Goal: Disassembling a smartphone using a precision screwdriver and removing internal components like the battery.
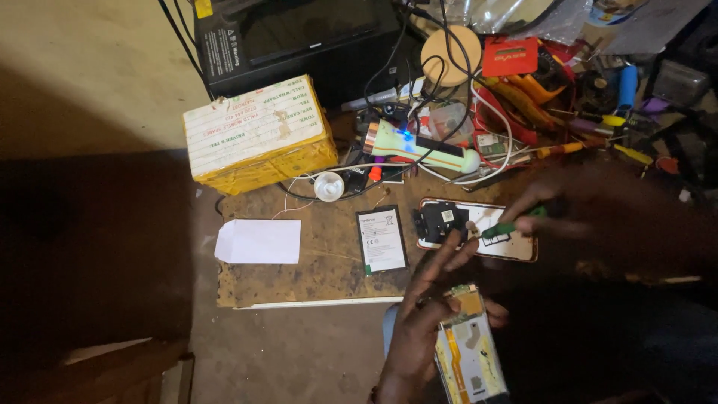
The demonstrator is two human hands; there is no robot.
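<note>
Left hand [419,329] at bottom centre grips an opened phone body [471,352], circuit side up with an orange ribbon cable showing, forefinger stretched up toward the back cover [486,232] lying on the bench [314,277]. Right hand [538,209] at centre right pinches a green-handled screwdriver [508,227], tip over the cover's black part. To do this well, I'd say: keep the phone body level, thumb off the ribbon, driver square to the screw, light pressure. The battery [382,239] lies flat just left of the cover, apart from it. Open room is to the left: a white paper [259,242] and bare board beyond the battery. The top of frame is crowded: flashlight [419,146], looped cables [449,90], tool pile [553,97], yellow-wrapped box [258,135] at upper left. The board's front edge runs just above the left hand; the phone body hangs past it, unsupported, so a dropped screw likely goes to the floor.
</note>
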